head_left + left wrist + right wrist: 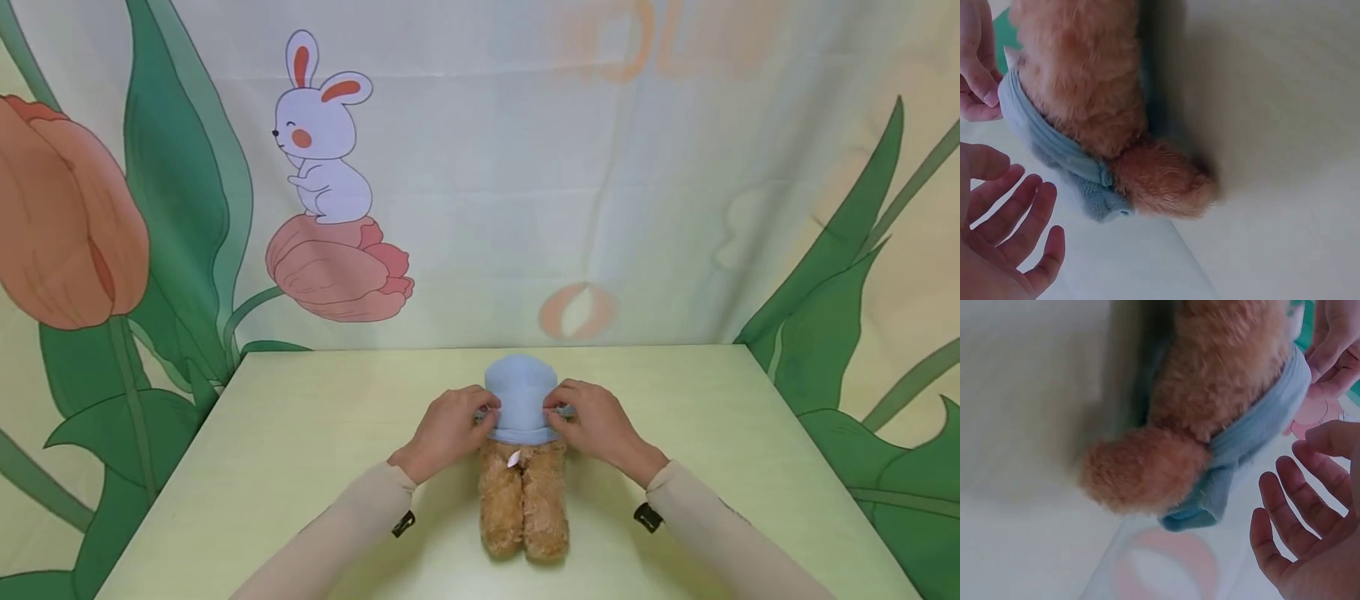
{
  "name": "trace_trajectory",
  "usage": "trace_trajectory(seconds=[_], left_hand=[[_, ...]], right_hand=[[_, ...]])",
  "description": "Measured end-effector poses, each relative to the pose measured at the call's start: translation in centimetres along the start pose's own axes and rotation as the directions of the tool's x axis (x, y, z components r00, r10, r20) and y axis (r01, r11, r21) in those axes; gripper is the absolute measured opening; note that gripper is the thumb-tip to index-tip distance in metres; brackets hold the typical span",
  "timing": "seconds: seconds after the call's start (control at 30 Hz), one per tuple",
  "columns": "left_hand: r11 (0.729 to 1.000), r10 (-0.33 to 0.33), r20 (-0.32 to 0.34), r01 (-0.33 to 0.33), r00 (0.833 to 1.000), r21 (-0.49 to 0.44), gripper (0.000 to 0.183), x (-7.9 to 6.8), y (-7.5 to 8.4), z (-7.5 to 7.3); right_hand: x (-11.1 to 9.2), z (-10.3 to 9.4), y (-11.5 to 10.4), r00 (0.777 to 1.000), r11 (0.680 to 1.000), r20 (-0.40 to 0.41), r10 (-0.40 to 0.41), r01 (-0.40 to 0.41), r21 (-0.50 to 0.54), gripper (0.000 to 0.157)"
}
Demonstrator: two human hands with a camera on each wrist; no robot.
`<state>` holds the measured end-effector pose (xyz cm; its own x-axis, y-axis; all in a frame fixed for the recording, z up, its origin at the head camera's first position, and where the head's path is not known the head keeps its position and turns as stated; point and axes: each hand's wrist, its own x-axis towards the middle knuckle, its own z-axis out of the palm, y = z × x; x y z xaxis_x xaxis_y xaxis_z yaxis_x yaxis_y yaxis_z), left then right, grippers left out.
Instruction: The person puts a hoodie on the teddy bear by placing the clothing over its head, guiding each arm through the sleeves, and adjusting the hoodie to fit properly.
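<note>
A brown plush toy (524, 508) lies on the table with its two legs toward me. A light-blue doll shirt (521, 396) covers its upper part, and the toy's head does not show. My left hand (448, 425) pinches the shirt's left side between thumb and index finger. On the other side, my right hand (600, 423) pinches the fabric the same way. The left wrist view shows the stubby furry arm (1163, 178) sticking out below the blue sleeve, the other fingers fanned out nearby. Another furry arm (1144, 469) pokes out in the right wrist view.
A white tag (513, 459) shows between the toy's legs, just below the hem. The pale table (300, 450) ends at the back against a printed curtain (480, 183) with a rabbit and tulips. A small black device (648, 517) hangs at the right wrist.
</note>
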<state>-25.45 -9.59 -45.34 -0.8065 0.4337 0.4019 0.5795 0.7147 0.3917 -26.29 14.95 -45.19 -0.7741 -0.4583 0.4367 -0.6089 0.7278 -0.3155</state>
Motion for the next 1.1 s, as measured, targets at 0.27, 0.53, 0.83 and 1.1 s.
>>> trace_trajectory(seconds=[0.27,0.53,0.83,1.1], left_hand=[[0.991,-0.115,-0.038,0.112,0.993,-0.076,0.019,2.8,-0.6,0.6],[0.979,-0.176,-0.041,0.170,0.984,-0.113,0.020,4.5,-1.0,1.9],[0.975,-0.188,-0.026,0.183,0.982,-0.123,0.019,5.0,-1.6,2.8],[0.977,-0.186,0.000,0.185,0.983,-0.107,0.020,5.1,-1.8,3.4]], right_hand=[[2.9,-0.1,0.9,0.997,0.996,-0.036,0.068,-0.066,0.061,0.014],[4.5,1.6,1.7,0.989,0.987,0.022,0.147,-0.148,0.060,0.016],[4.8,2.5,2.1,0.984,0.980,0.036,0.174,-0.177,0.090,0.012],[4.7,2.9,2.2,0.981,0.979,0.054,0.188,-0.191,0.075,0.018]])
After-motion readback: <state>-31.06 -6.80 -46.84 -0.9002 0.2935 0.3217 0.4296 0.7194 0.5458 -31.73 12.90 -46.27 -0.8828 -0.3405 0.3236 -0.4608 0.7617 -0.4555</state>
